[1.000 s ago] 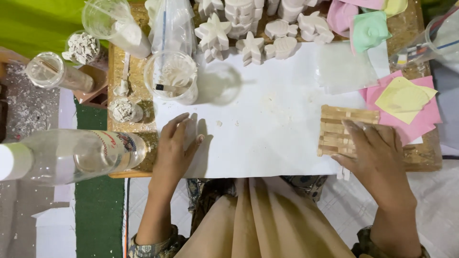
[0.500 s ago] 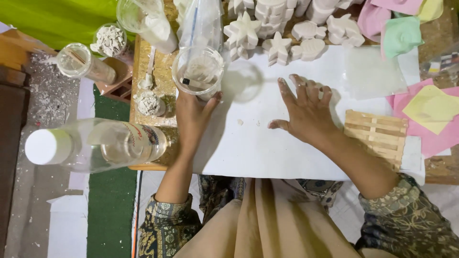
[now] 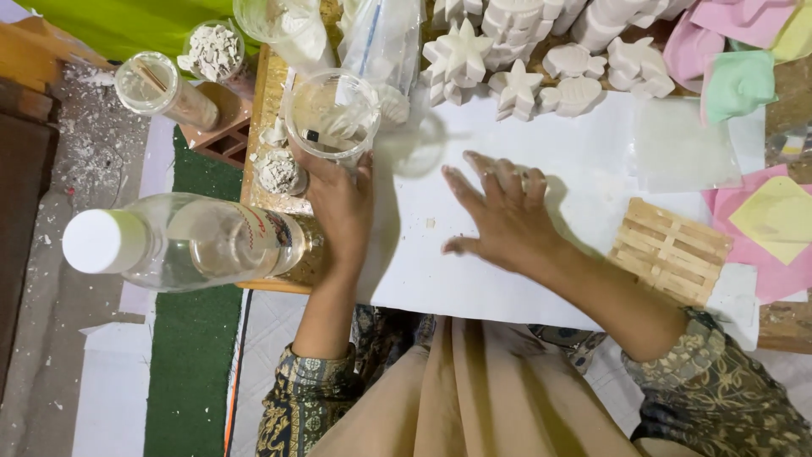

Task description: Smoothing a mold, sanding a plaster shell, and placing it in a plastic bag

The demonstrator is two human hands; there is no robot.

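Note:
My left hand (image 3: 338,203) grips the near side of a clear plastic cup (image 3: 331,114) that stands at the left edge of a white sheet (image 3: 541,161); the cup holds white residue and a thin stick. My right hand (image 3: 499,211) lies flat and open on the middle of the sheet, fingers spread toward the far side. A small pallet of wooden sticks (image 3: 670,251) rests on the sheet to the right of that hand, untouched.
White plaster stars and other shapes (image 3: 516,51) line the far edge. A clear bottle with a white cap (image 3: 182,241) stands at near left. Cups of white powder (image 3: 211,51), a plastic bag (image 3: 385,42) and pink, green and yellow sheets (image 3: 753,76) surround the work area.
My right hand left the wooden pallet and moved left onto the white sheet. My left hand moved up from the sheet's edge and took hold of the clear cup.

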